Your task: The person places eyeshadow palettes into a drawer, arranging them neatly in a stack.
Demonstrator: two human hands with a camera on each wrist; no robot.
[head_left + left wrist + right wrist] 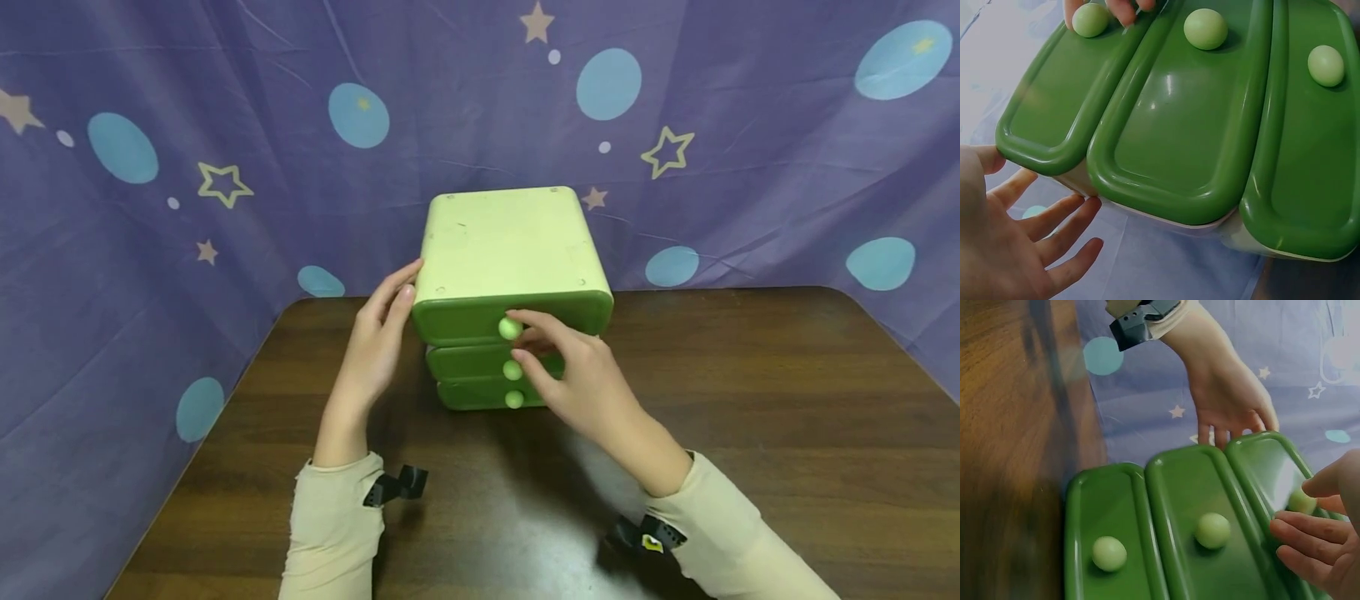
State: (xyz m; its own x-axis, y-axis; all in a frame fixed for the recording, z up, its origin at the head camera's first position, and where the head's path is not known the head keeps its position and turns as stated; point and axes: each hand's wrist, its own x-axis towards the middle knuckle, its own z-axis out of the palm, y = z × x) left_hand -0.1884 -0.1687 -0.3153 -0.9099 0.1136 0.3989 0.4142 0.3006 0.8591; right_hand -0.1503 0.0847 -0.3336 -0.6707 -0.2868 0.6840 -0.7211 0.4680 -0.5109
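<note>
A small chest of drawers (510, 242) with a pale yellow-green top stands on the table. Its three dark green drawer fronts (1172, 119) are closed, each with a round light green knob. At the top drawer knob (510, 328), my right hand (592, 387) has its fingers curled around it; a fingertip touches its upper side, and the thumb is lower, near the middle knob (1212, 530). My left hand (371, 350) lies along the chest's left side, its fingers fairly straight and spread, fingertips against the side and thumb near the front corner.
The brown wooden table (750, 442) extends on both sides of the chest and in front of it. A purple cloth (465, 108) with stars and blue ovals hangs behind the table and along its left. Black straps (397, 485) are around both sleeved wrists.
</note>
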